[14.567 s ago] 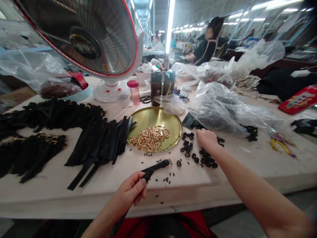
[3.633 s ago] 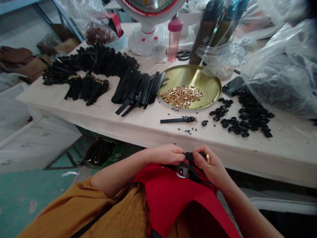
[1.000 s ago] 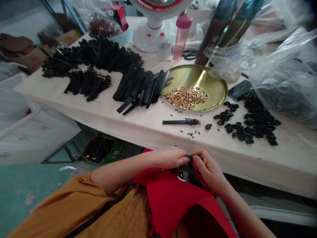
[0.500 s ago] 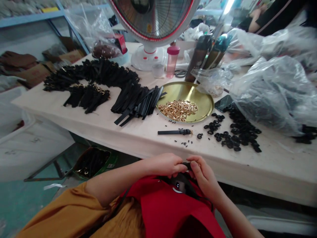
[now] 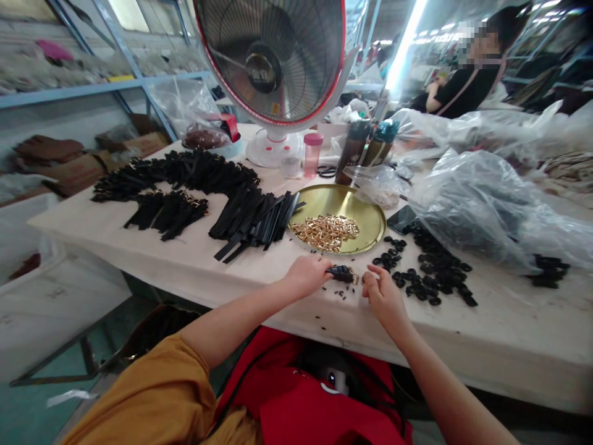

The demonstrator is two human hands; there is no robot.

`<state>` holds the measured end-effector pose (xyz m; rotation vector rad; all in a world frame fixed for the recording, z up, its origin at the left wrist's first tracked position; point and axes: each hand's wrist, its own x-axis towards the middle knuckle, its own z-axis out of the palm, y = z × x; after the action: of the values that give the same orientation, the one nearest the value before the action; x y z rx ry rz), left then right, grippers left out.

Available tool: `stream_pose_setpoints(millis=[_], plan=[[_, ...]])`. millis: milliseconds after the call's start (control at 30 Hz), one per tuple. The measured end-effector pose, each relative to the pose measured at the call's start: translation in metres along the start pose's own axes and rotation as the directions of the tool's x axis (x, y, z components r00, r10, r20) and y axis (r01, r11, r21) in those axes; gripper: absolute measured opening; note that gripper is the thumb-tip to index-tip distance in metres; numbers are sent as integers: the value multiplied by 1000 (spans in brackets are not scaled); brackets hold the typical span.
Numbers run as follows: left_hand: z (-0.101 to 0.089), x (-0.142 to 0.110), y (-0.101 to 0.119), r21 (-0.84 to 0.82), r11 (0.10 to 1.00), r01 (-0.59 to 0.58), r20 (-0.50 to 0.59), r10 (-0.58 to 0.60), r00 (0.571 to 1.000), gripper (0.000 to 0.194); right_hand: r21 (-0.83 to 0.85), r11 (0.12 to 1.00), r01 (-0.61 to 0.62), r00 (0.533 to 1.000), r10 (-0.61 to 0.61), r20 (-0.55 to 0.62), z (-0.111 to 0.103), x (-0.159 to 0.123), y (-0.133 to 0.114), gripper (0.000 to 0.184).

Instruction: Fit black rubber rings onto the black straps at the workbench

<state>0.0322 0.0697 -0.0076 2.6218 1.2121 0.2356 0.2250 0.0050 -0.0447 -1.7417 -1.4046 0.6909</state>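
Note:
My left hand (image 5: 308,274) is closed over the table's near side, gripping black buckle straps (image 5: 341,273). Their gold buckles point right, and the fingers hide the other ends. Just right of the buckles is my right hand (image 5: 382,293), fingers loosely bent and apart, with nothing visible in them. Small black bits (image 5: 341,293) lie scattered below the straps. Behind my hands, a round gold tray (image 5: 370,225) bears a heap of gold metal fittings (image 5: 327,233). Black loop-like pieces (image 5: 428,278) lie in a pile to the right.
Flat black straps (image 5: 254,219) and bundles of buckled straps (image 5: 185,173) cover the table's left half. A fan (image 5: 273,68), pink cup (image 5: 312,157) and bottles (image 5: 354,148) stand behind. Plastic bags (image 5: 486,210) fill the right. A person (image 5: 467,86) sits farther back.
Both hands have moved from my lap forward over the table. The single strap lying there is now among those in my left hand. My right hand has come away from the left. The view has tilted up.

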Motion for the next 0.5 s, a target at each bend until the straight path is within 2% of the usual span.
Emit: stream_pose_setpoints(millis=[100, 167, 267, 400, 500], plan=[[9, 0, -7, 83, 996, -35, -36, 38, 999, 30, -191, 978, 85, 996, -88, -5, -2, 1, 12, 46], [14, 1, -8, 148, 988, -54, -54, 62, 997, 32, -210, 968, 140, 990, -131, 58, 0, 1, 17, 41], [20, 4, -8, 219, 971, -92, -41, 104, 994, 19, -186, 964, 188, 978, -166, 125, 5, 5, 20, 37], [26, 11, -11, 282, 936, -210, 1, 219, 976, 21, -170, 978, 117, 993, -109, 56, 7, 18, 31, 40], [25, 13, -16, 256, 952, -170, 45, 164, 985, 19, -170, 977, 127, 992, -119, 51, 10, 27, 57, 42]])
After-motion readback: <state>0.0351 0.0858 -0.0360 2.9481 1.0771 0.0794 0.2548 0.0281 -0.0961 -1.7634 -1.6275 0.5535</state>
